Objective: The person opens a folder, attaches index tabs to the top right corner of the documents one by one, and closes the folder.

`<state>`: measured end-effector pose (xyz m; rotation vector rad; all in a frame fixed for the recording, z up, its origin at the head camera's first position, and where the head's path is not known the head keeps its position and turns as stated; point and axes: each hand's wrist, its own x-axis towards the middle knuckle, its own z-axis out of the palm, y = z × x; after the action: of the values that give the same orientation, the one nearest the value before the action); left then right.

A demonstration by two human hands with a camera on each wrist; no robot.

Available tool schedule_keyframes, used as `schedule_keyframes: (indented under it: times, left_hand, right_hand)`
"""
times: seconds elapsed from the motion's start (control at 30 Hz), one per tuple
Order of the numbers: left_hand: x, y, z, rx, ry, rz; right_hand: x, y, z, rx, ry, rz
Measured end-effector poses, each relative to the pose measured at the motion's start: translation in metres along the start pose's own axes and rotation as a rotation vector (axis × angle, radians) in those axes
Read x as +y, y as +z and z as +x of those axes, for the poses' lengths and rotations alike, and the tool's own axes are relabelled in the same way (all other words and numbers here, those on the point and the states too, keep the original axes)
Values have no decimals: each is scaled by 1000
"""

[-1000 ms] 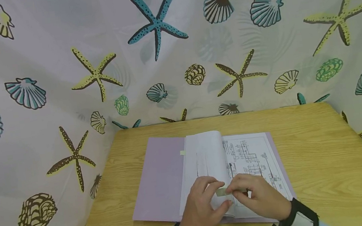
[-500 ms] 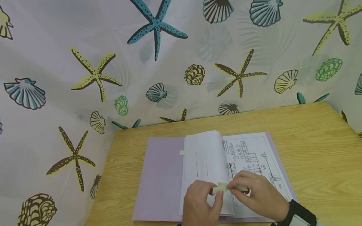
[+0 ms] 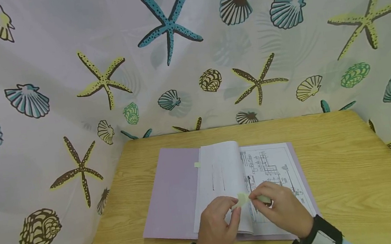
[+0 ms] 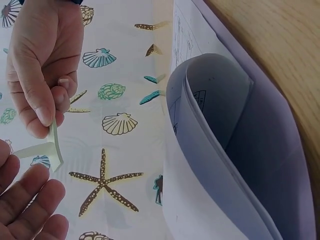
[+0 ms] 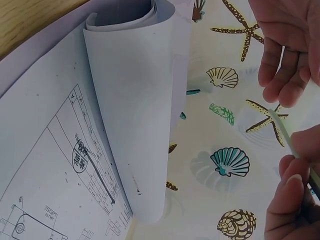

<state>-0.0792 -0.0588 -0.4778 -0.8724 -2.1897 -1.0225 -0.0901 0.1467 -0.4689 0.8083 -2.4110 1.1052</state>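
Observation:
My left hand [image 3: 217, 225] pinches one end of a pale green sticky note [image 3: 242, 199] between thumb and forefinger. Facing it, my right hand [image 3: 281, 209] holds a small sticky note pad [image 3: 265, 199] of the same colour. In the left wrist view, the lifted strip [image 4: 35, 149] stretches from the left fingertips to the pad. The right wrist view shows the pad edge-on [image 5: 285, 129] in the right fingers. Both hands are above an open purple folder [image 3: 174, 189], whose turned pages [image 3: 219, 168] curl at the spine.
A technical drawing [image 3: 266, 162] lies on the folder's right side. One pale green tab [image 3: 197, 165] sticks out at the left page edge. The wooden table [image 3: 351, 168] meets a shell-and-starfish-patterned cloth [image 3: 193, 106] behind and at both sides.
My left fingers, spread beside the pad at first, have closed on the sticky note. The note has bent up between the hands, and the right hand has shifted slightly right.

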Motion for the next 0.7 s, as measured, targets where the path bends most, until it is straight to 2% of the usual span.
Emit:
schedule_keyframes:
  times: [0.27, 0.5, 0.6, 0.7]
  left_hand:
    - [-2, -5, 0, 11, -14, 9]
    - [-5, -10, -2, 61, -6, 22]
    - [-8, -11, -4, 80, -7, 22]
    - [-11, -12, -6, 85, -9, 24]
  right_hand:
    - [6, -5, -2, 33, 24, -50]
    - [18, -12, -13, 46, 65, -89]
    - [28, -18, -22, 44, 162, -128]
    - [40, -28, -34, 9, 325, -169]
